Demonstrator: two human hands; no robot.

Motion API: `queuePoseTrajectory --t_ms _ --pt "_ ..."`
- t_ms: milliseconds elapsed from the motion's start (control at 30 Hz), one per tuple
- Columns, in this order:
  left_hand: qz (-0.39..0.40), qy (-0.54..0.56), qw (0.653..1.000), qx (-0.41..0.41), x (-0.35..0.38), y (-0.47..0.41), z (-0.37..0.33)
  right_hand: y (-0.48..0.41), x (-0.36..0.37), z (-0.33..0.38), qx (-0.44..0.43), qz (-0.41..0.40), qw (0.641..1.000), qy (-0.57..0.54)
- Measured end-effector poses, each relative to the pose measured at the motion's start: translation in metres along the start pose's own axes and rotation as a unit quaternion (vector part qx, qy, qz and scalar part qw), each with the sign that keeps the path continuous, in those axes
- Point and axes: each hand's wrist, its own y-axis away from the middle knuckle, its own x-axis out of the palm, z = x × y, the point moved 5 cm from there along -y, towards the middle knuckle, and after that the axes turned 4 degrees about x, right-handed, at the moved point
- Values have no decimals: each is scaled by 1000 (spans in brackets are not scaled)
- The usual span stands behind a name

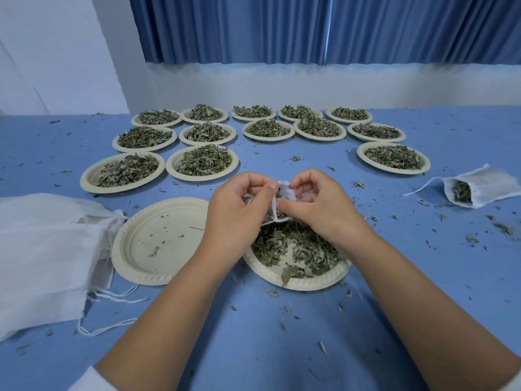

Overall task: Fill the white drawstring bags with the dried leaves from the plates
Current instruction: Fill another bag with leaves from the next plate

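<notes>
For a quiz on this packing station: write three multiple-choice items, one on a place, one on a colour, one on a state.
1. Where does the filled bag lie? A on the table cover, right of the right hand; B on a plate; C atop the bag pile.
2. The table cover is: A green; B blue; C red.
3. The plate left of the left hand is: A heaped; B nearly empty; C overturned.
Key: A, it lies on the cloth at far right; B, blue shows all over it; B, only crumbs lie on it.
</notes>
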Motion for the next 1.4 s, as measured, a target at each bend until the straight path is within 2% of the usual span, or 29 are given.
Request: queuePoseTrajectory --t_ms 100,167,233,367,500,633,700,767,833,1000,1400 --pt "17 10 1000 11 1 1 -3 0 5 -7 72 61 993 -69" --pt "33 18 999 16 2 1 -4 1 6 -6 75 90 986 -121" --pt "63 20 998 15 5 2 -5 1 5 -5 57 76 989 -116" --pt "105 15 994 4 11 5 -2 -3 6 -5 26 21 999 -34" --pt "0 -11 1000 1 -3 -1 2 -2 9 -2 13 77 997 -27" --pt "-67 -3 998 -17 -16 -7 8 -5 -3 1 -33 59 993 95" --pt "-75 -1 997 -16 -18 -8 8 -5 -2 1 -69 69 974 206" --pt "-76 -1 997 -16 -18 -9 9 -1 4 -1 -90 109 939 314" --pt "-73 -6 997 -15 -17 -8 9 2 11 -6 -88 158 915 361" --pt "-70 -12 997 -16 -16 -8 8 6 20 -7 -113 186 895 388" --pt "-72 -7 997 -13 -17 -7 8 3 22 -9 -119 192 904 363"
